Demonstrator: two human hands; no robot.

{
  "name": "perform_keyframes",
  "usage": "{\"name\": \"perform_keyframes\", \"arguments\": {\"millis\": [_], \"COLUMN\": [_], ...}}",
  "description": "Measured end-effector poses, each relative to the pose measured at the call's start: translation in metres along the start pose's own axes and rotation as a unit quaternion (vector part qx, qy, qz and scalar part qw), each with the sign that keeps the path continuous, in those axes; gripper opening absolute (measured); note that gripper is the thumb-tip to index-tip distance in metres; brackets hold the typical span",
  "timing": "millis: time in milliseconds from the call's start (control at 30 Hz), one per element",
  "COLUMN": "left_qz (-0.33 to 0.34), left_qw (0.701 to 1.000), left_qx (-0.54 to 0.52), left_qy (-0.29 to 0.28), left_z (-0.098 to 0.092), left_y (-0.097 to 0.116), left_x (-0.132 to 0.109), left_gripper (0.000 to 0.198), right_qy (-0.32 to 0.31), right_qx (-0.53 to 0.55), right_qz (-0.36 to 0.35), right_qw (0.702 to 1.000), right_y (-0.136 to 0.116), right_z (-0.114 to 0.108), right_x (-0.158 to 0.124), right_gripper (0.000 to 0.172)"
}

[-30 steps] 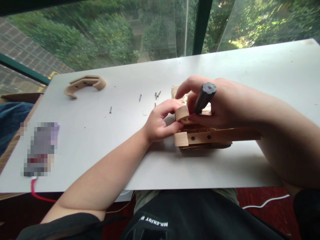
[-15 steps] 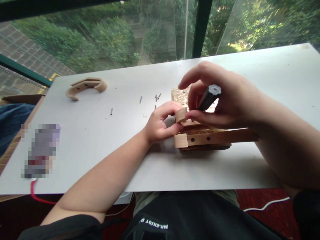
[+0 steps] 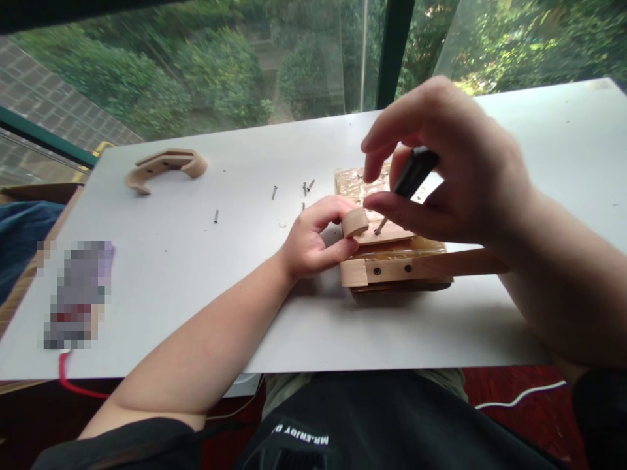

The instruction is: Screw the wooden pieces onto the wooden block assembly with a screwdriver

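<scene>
Work at a white table point(image 3: 196, 313), clock directions read from the left hand point(image 3: 313, 240) with twelve toward the window point(image 3: 220, 78). The fingers of that hand pinch the rounded end of a pale wooden piece point(image 3: 355, 223), which sits at two to three o'clock from the palm; this grip is unchanged over the last second. The right hand point(image 3: 465, 153), by contrast, has risen and loosened: its index finger arches clear, while the thumb and curled fingers enclose the handle of a black screwdriver point(image 3: 416, 171), how tightly one cannot tell from here. The screwdriver leans toward one o'clock, and its shaft, formerly covered by the hand, stands exposed, the tip meeting a dark spot on the wooden piece; whether screw head or bare hole, it is too small to tell. The change reads as a shift of grip between turns, the tool apparently still engaged. A nearer wooden bar point(image 3: 392, 269) at three to four o'clock carries two dark screws point(image 3: 377, 271). Loose screws point(image 3: 304, 188) lie between nine and twelve o'clock, a curved wooden part point(image 3: 176, 158) at ten.
</scene>
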State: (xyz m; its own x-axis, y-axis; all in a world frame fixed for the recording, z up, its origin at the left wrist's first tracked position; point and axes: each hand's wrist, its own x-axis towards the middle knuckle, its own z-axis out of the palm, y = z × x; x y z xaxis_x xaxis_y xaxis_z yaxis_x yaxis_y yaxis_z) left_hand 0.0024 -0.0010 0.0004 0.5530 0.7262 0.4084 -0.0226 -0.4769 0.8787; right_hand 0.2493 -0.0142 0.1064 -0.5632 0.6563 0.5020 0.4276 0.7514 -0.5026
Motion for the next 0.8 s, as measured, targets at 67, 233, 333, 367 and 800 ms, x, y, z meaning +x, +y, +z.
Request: {"name": "perform_keyframes", "arguments": {"millis": [67, 233, 333, 367, 800], "left_qz": [0.005, 0.008, 0.007, 0.007, 0.003], "left_qw": [1.000, 1.000, 1.000, 1.000, 1.000], "left_qx": [-0.005, -0.015, -0.019, -0.019, -0.021], "left_qy": [0.003, 0.003, 0.004, 0.002, 0.004], "left_z": [0.0006, 0.0014, 0.0011, 0.0009, 0.0006], "left_y": [-0.0004, -0.0018, -0.0021, -0.0021, -0.0020], "left_x": [-0.0003, -0.0007, -0.0003, -0.0002, -0.0003], "left_gripper": [0.038, 0.037, 0.037, 0.038, 0.038], "right_qy": [-0.003, -0.015, -0.013, -0.012, -0.038], "right_qx": [-0.016, -0.038, -0.017, -0.007, 0.079], "right_qz": [0.006, 0.010, 0.043, 0.056, 0.088], "right_qw": [1.000, 0.999, 0.999, 0.998, 0.992], "right_y": [-0.0009, -0.0019, -0.0030, -0.0037, -0.0002], "right_z": [-0.0007, -0.0013, 0.0000, 0.0006, 0.0034], "right_x": [0.0008, 0.0024, 0.0028, 0.0029, 0.0026], "right_gripper": [0.032, 0.022, 0.025, 0.026, 0.024]}}
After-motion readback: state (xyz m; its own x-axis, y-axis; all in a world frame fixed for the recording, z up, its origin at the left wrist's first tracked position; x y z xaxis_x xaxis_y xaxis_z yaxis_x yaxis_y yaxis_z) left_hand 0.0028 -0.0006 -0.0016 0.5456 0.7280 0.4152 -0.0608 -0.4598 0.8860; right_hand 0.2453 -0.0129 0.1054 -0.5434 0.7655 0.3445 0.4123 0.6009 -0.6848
